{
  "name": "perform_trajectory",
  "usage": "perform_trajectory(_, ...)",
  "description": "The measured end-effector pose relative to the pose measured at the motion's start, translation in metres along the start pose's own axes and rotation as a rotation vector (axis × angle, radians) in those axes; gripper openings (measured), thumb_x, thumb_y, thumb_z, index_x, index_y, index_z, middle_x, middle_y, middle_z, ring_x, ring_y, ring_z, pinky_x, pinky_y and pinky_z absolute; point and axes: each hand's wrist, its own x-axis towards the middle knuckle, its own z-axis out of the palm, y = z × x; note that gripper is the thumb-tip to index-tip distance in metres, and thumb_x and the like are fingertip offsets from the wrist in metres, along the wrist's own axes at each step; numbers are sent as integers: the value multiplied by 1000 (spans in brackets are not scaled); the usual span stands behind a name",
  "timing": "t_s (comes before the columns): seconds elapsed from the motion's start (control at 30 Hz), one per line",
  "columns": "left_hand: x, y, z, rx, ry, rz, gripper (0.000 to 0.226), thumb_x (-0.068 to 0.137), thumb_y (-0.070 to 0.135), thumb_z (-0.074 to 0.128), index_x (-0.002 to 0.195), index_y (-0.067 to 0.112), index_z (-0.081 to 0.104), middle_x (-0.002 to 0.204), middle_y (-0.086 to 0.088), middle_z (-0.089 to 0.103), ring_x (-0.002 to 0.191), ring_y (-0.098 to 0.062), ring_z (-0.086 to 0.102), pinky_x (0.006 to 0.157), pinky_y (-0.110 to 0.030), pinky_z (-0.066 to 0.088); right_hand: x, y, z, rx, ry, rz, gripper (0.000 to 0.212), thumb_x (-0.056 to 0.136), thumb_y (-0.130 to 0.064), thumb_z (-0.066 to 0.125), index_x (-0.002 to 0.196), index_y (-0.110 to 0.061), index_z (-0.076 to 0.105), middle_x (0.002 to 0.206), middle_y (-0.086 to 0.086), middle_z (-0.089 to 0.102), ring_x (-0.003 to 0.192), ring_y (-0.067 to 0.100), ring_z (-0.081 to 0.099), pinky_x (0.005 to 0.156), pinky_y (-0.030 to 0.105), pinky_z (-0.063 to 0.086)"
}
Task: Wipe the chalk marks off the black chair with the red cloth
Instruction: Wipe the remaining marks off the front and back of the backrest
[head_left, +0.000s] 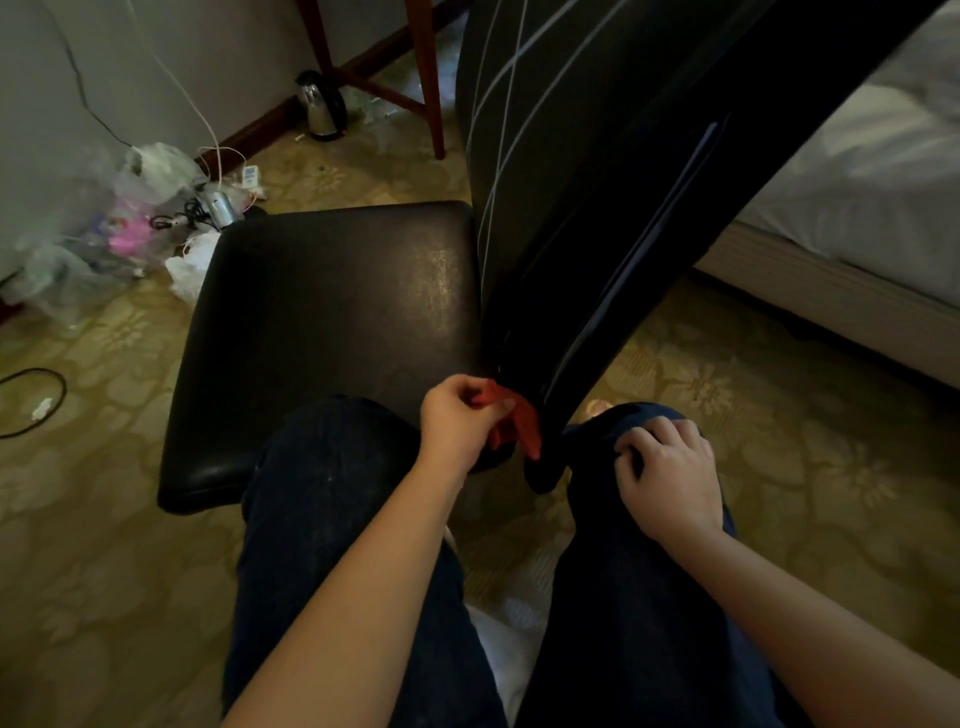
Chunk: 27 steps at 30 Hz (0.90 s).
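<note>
Left hand (462, 423): we pinch the cloth (522, 431) between thumb and curled fingers, low at the chair (322, 322)
Right hand (670, 478): rests on our right knee, fingers loosely bent, holding nothing, apart from the left
Cloth: red, bunched, hanging from our left hand against the bottom edge of the back, by the seat's corner
Chair: black, seat left of our knees, back rising up and to the right
Chalk marks (511, 88): white crossing lines on the upper back, longer lines down its edge
Around: patterned carpet (727, 415); kettle (323, 106) and plastic bags (104, 228) near the wall; bed (857, 182) at right
</note>
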Motion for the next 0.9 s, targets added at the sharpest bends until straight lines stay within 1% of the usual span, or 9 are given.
perform_trajectory(0.07,3,-2,9,143,-49,-17,24,79,5,81,99,3,68,89,-7,71,85,-22,70,77,-34,58,0,1,-1,3,-1,9,6,87,-20,65,89,-19,70,94,-1,60,97,25,49,89,43,42)
perform_trajectory(0.17,5,-3,18,83,-140,-122,13,85,-2,73,95,-3,65,72,-3,69,58,-9,67,51,-19,53,0,1,-1,2,7,13,5,86,-20,66,89,-19,70,93,-1,60,96,24,49,88,43,43)
perform_trajectory(0.2,8,-2,19,67,-148,-140,11,85,-2,72,94,-2,65,73,-4,69,58,-9,67,50,-19,52,1,1,-1,-2,9,11,5,86,-20,66,88,-19,70,93,-1,60,96,24,49,88,43,43)
perform_trajectory(0.37,11,-10,23,102,-96,-105,26,86,8,75,110,0,67,95,-5,70,85,-16,66,59,-15,50,3,-1,0,-4,-4,8,5,86,-19,66,89,-18,71,94,0,61,97,26,49,88,44,42)
perform_trajectory(0.43,6,-12,20,64,-50,-71,23,87,11,74,107,1,69,98,-9,71,91,-22,68,66,-21,53,2,-2,0,1,-1,1,5,86,-19,66,88,-18,71,94,1,61,97,25,49,88,44,43)
perform_trajectory(0.6,-12,9,-3,-109,134,93,9,85,7,75,90,14,72,84,-2,72,78,-10,70,69,-21,55,1,0,-2,11,19,-2,5,86,-18,67,88,-17,71,93,1,61,97,27,51,87,45,43)
perform_trajectory(0.67,-13,13,-10,-49,119,169,14,83,8,77,96,11,73,88,-1,73,82,-8,69,74,-19,56,0,1,-1,7,17,3,5,86,-18,66,89,-17,71,94,1,61,98,27,51,87,45,43)
perform_trajectory(0.77,-7,3,-2,121,20,88,18,81,9,79,97,12,71,90,-1,72,84,-12,68,76,-24,55,-1,3,0,8,7,9,6,87,-18,65,89,-17,71,93,0,61,98,26,50,87,44,43)
perform_trajectory(0.9,6,-10,22,183,-54,-32,25,85,6,74,108,-1,68,99,-8,69,98,-26,67,61,-13,50,0,0,1,1,18,2,4,85,-18,68,88,-18,71,93,-1,60,97,24,50,86,43,44)
